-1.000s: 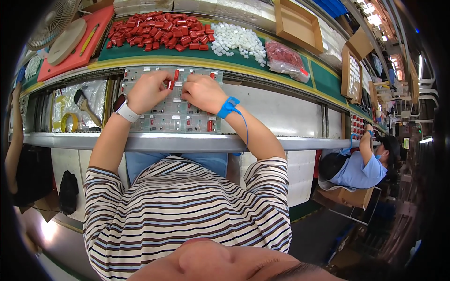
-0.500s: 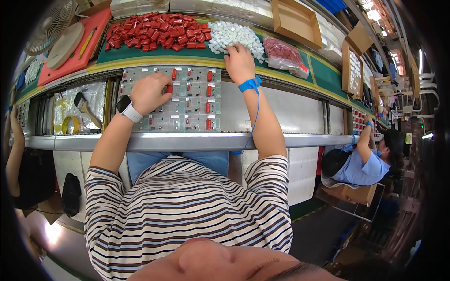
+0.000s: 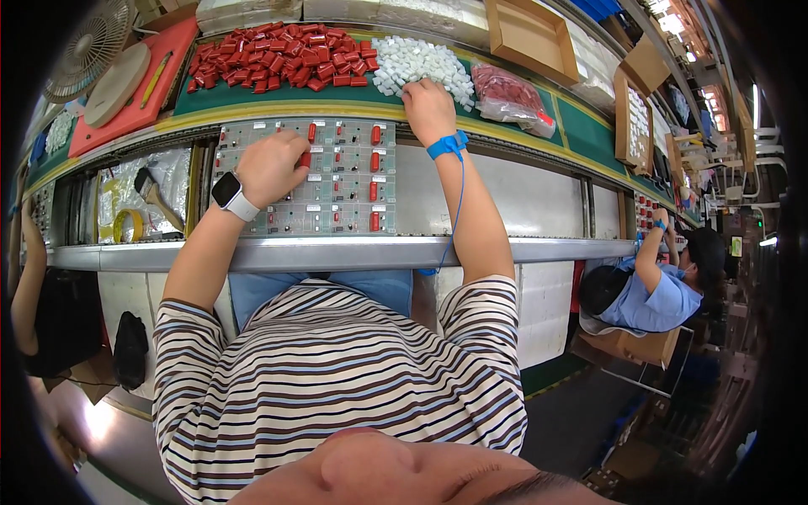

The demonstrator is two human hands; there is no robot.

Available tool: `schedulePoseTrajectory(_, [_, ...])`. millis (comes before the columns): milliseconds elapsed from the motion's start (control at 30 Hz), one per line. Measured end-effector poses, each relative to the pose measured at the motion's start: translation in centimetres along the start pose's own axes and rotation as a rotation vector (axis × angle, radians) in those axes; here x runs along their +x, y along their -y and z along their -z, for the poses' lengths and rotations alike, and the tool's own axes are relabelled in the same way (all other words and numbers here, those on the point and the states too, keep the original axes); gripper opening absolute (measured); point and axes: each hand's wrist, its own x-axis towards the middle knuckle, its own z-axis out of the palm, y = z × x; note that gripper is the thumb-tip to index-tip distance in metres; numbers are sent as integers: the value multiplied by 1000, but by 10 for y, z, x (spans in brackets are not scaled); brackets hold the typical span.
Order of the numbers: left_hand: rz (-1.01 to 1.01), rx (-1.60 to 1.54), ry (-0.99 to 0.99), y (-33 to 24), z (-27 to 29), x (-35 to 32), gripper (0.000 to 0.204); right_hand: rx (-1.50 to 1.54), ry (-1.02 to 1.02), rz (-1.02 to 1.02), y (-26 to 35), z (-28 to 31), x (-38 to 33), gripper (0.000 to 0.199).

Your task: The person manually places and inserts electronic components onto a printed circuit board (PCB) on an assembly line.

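A grey circuit board panel (image 3: 337, 198) with several small red parts lies on the conveyor in front of me. My left hand (image 3: 271, 166), with a white watch on its wrist, rests on the panel and pinches a red part (image 3: 305, 158). My right hand (image 3: 427, 105), wearing a blue wrist strap with a cord, reaches up to the pile of small white parts (image 3: 421, 61) and closes on them. A pile of red parts (image 3: 278, 55) lies left of the white ones on the green shelf (image 3: 202, 99).
A bag of red parts (image 3: 512, 97) lies right of the white pile. A brush (image 3: 156, 195) and a tape roll (image 3: 128, 225) sit at the left. A fan (image 3: 88, 46) and orange board (image 3: 126, 109) are top left. A seated person in blue (image 3: 652, 282) works at right.
My right hand has left the panel and moved up to the white parts pile. My left hand stays on the panel with the red part.
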Motion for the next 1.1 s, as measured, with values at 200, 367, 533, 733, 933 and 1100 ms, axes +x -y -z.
schedulePoseTrajectory(200, [-14,15,12,2,1,-1,22,12,-22,2,0,-2,0,5])
schedulePoseTrajectory(367, [0,40,23,-1,3,-1,22,18,-24,2,1,-1,0,5])
schedulePoseTrajectory(533, [-13,28,29,0,2,0,22,42,25,-36,1,3,-1,7])
schedulePoseTrajectory(733, [-22,62,46,-3,3,3,23,35,16,-33,2,1,1,8])
schedulePoseTrajectory(933, [-60,40,49,-3,4,5,23,63,56,-95,2,9,0,10])
schedulePoseTrajectory(1100, [59,-124,-23,37,20,23,20,141,112,-136,26,29,1,13])
